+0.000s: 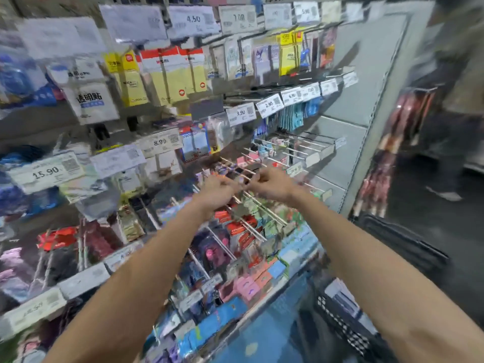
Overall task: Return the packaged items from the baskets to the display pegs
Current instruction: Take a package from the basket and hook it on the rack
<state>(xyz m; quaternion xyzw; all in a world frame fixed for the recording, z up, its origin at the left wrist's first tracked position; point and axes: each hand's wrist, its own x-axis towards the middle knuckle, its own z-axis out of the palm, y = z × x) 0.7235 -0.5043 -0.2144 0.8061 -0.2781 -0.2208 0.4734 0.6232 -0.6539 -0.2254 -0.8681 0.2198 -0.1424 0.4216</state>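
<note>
centre frame: pinching a small dark packet (246, 180) between left hand (218, 188) and right hand (272, 186), curling fingers tight round it, though blurring badly; lining it up with pegs (288, 150) just above, slanting toward lower right, reaching closer with the right.

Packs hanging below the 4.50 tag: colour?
Pale yellow packs with red-and-white header cards; head view.

Shiny bare metal pegs (269, 213); glossy plastic packets (170, 82) (glare blurs them); paper price tags (240, 113); black plastic basket (340, 328).
</note>
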